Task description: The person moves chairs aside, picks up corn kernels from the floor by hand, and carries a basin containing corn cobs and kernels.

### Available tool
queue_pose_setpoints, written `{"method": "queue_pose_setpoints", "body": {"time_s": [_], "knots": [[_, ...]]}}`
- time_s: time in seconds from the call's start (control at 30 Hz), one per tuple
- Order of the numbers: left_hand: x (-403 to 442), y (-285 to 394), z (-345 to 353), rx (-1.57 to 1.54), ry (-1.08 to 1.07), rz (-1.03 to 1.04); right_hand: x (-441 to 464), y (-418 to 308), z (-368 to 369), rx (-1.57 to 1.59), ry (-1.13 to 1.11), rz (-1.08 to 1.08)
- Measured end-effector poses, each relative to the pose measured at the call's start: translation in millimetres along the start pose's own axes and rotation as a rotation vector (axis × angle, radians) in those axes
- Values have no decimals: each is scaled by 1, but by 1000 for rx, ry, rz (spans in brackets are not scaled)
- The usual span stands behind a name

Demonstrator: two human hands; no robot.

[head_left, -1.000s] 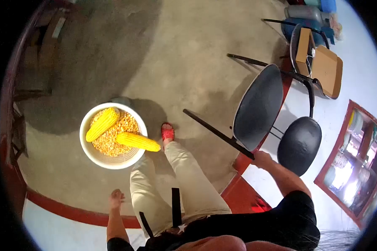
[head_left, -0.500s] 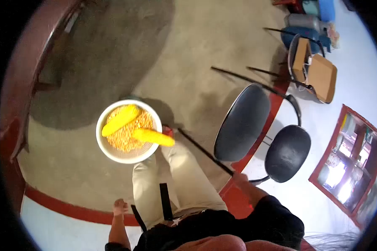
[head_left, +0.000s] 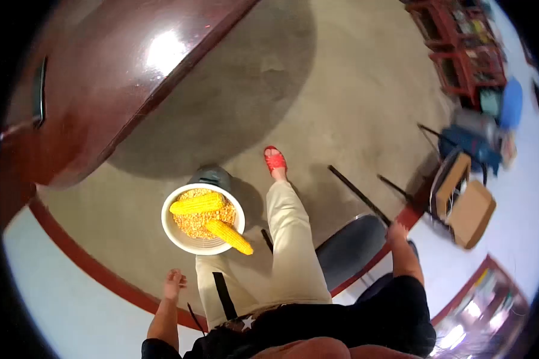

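Observation:
A white basket of loose kernels stands on a dark bucket-like object in front of the legs. One yellow cob lies on the kernels, and a second cob sticks out over the rim. My left hand hangs below and left of the basket, fingers slightly curled but apart, holding nothing. At the right, my right hand grips the black frame of a dark-seated chair. The backrest is mostly hidden behind my arm and body.
A red-brown table fills the upper left. Another chair at the right holds an open cardboard box. Red shelves and a blue container are at the upper right; a red-framed glass cabinet is at the lower right.
The view has turned, bringing the table and shelves into sight. My right hand has shifted along to another part of the chair frame. A red-sandaled foot shows farther forward. My left hand stays empty.

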State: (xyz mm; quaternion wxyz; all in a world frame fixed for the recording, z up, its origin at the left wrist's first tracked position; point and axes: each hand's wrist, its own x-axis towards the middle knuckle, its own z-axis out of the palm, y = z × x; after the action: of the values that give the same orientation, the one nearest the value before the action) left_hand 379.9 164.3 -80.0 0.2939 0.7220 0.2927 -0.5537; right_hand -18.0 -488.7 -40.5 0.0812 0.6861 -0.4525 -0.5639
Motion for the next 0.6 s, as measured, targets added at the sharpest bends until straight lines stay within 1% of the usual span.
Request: {"method": "queue_pose_setpoints", "body": {"time_s": [0.03, 0.07, 0.1, 0.13, 0.17, 0.2, 0.23, 0.27, 0.3, 0.37, 0.4, 0.47, 0.53, 0.57, 0.6], "knots": [[1, -9, 16, -33, 43, 37, 6, -2, -3, 75, -127, 111], [-1, -20, 32, -63, 87, 67, 23, 8, 21, 149, -81, 111], [-2, -31, 54, 156, 151, 132, 21, 23, 30, 242, -47, -16], [-6, -38, 76, 370, 212, 186, 33, 29, 39, 276, -211, 111], [-26, -19, 101, 533, 275, 285, 48, 50, 61, 326, -185, -106], [-41, 1, 130, 698, 330, 394, 61, 62, 74, 288, -239, -164], [-45, 3, 153, 666, 348, 370, 74, 73, 86, 253, -292, -223], [-48, 5, 171, 652, 316, 471, 64, 67, 69, 286, -432, -51], [-49, 7, 184, 645, 277, 574, 51, 52, 34, 552, -544, 58], [-56, 29, 199, 631, 242, 564, 30, 28, 4, 774, -675, 59], [-60, 37, 204, 625, 220, 570, 28, 17, -4, 724, -694, -70], [-63, 37, 212, 589, 239, 559, 12, -18, -54, 800, -752, -229], [-61, 36, 215, 619, 324, 589, 2, -48, -99, 653, -800, -341], [-59, 32, 216, 598, 371, 590, -10, -64, -125, 690, -736, -329], [-56, 29, 214, 566, 395, 549, 8, -59, -118, 638, -737, -354]]}}
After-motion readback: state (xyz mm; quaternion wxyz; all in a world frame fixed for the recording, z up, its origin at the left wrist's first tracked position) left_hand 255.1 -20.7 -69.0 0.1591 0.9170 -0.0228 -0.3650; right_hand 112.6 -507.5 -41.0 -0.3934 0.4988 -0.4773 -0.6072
